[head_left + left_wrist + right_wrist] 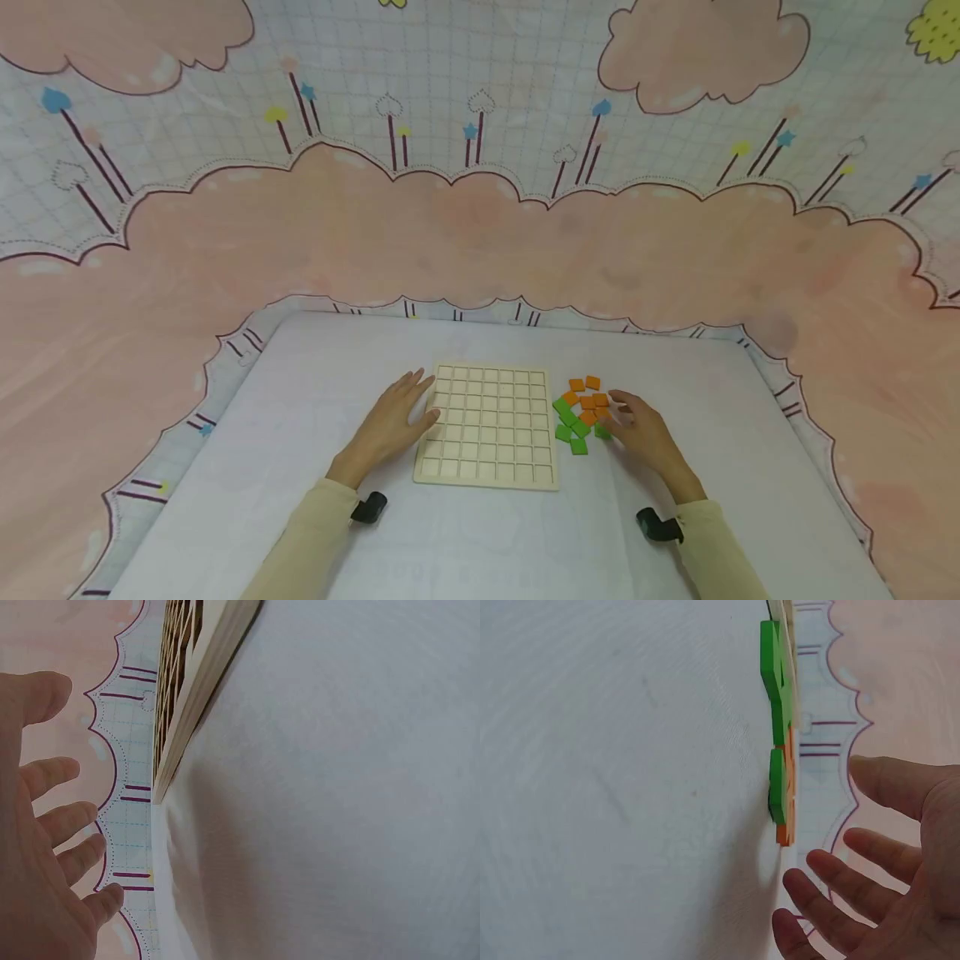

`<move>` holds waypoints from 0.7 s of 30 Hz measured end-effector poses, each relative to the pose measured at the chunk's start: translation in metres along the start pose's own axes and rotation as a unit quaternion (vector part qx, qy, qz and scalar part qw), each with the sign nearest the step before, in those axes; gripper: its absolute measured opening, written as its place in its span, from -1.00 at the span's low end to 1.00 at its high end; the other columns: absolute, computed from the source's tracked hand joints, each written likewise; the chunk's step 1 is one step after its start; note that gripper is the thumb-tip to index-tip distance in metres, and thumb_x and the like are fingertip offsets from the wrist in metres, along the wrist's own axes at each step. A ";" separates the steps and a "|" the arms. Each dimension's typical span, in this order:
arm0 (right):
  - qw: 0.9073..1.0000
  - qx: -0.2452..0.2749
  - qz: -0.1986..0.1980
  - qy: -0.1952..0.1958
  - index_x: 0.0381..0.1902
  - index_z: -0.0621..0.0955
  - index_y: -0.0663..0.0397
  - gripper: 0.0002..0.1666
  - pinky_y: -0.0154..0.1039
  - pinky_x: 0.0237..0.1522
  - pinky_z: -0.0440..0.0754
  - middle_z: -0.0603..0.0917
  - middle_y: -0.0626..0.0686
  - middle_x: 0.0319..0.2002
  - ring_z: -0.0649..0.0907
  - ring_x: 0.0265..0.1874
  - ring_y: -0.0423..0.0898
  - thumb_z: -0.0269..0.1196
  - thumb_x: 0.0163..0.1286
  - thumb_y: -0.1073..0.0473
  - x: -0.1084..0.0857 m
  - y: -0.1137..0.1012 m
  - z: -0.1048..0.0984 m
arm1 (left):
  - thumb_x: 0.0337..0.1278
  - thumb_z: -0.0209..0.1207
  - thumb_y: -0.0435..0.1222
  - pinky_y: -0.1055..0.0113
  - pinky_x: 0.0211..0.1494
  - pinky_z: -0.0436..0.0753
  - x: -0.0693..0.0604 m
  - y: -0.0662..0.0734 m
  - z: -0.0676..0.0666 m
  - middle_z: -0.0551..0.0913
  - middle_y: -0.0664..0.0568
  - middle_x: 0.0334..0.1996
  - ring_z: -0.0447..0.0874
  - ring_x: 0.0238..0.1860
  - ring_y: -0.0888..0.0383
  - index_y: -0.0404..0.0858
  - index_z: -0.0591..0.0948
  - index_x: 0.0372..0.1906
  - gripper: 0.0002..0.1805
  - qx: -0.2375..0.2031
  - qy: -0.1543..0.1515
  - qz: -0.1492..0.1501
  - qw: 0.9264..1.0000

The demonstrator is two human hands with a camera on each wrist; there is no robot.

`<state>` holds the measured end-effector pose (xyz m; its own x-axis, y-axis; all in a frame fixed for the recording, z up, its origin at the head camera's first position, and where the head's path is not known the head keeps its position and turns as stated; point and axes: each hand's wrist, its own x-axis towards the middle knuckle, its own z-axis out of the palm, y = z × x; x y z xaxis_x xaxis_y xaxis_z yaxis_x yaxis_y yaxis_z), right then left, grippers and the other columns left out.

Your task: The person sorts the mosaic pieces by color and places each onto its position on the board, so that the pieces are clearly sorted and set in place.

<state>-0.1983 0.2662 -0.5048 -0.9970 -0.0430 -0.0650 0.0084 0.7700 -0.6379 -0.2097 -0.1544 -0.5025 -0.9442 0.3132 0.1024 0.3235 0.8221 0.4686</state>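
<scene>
A pale wooden grid board (486, 425) with rows of square recesses lies flat on the white table. My left hand (390, 425) is at its left edge, fingers spread and holding nothing; in the left wrist view the fingers (71, 825) are apart beside the board's side (206, 682). Right of the board lies a loose group of orange square tiles (587, 402) and green square tiles (579, 447). Over the right side of that group hovers my right hand (641, 429), fingers loosely bent, with nothing in it. The right wrist view shows a green tile (778, 786) beyond the fingertips.
The white tabletop (480, 542) stretches around the board. A cloth with clouds and candle-like shapes (480, 242) hangs behind the table's far edge. Both wrists wear black straps with a small device (660, 525).
</scene>
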 end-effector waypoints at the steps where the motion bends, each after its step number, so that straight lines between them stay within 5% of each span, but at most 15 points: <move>1: 1.000 0.000 0.001 -0.001 0.40 0.35 0.16 -0.30 0.25 0.23 0.51 0.44 0.31 0.34 0.49 0.26 0.29 0.23 0.41 0.01 0.000 0.002 0.000 | 0.36 0.07 0.06 -0.16 0.56 0.12 -0.001 0.000 0.000 0.15 -0.13 0.54 0.05 0.55 -0.18 -0.19 0.24 0.50 -0.27 -0.006 -0.004 -0.003 1.000; 11: 1.000 0.008 -0.017 0.002 0.23 0.50 0.27 -0.45 0.12 0.14 0.60 0.63 0.27 0.05 0.61 0.03 0.17 0.29 0.35 0.14 0.001 0.010 0.000 | 0.33 0.13 -0.03 -0.20 0.51 0.22 -0.007 -0.005 0.006 0.21 -0.16 0.51 0.19 0.49 -0.24 -0.14 0.25 0.50 -0.28 -0.027 -0.024 -0.024 0.999; 21: 1.000 -0.002 0.012 -0.012 -0.01 0.61 0.22 -0.62 -0.01 0.00 0.60 0.68 0.20 -0.07 0.60 -0.08 0.07 0.35 0.26 0.15 0.001 0.012 0.001 | 0.33 0.16 -0.08 -0.24 0.46 0.27 -0.006 -0.010 0.009 0.37 -0.12 0.43 0.32 0.43 -0.21 -0.15 0.35 0.44 -0.36 -0.014 -0.030 -0.020 0.999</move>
<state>-0.1995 0.2747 -0.5134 -0.9942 -0.0403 -0.0994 0.0320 0.7733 -0.6333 -0.2064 -0.1603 -0.5155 -0.9507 0.3086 0.0295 0.2821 0.8216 0.4953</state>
